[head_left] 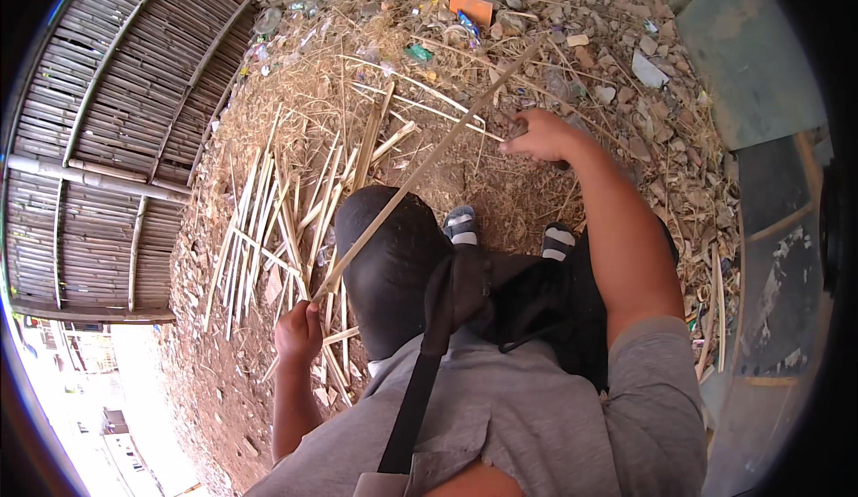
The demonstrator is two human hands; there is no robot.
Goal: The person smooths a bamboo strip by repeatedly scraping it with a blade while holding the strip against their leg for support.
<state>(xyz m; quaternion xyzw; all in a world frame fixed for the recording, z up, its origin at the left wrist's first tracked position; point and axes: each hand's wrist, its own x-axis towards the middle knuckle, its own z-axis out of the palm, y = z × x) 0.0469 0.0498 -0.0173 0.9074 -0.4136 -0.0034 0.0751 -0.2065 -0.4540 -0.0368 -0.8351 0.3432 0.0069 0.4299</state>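
A long flat bamboo strip [420, 173] slants across my lap, from the lower left up to the far rubble. My left hand [299, 332] is closed around its near end, by my left knee. Out in front on the right, my right hand [542, 136] is closed, apart from the strip's far half. Something small and brownish shows at its fingers, and a dark bit shows under the palm; I cannot make out what it is. Pale split bamboo strips [255, 220] lie in a loose pile on the ground to the left, some ends pointing toward my right hand.
A woven bamboo wall [116, 77] stands on the left. Broken brick, stones and litter [617, 95] cover the ground ahead, with an orange piece [471, 9] among them. Grey panels [760, 59] line the right side. My sandalled feet [461, 226] are below my knees.
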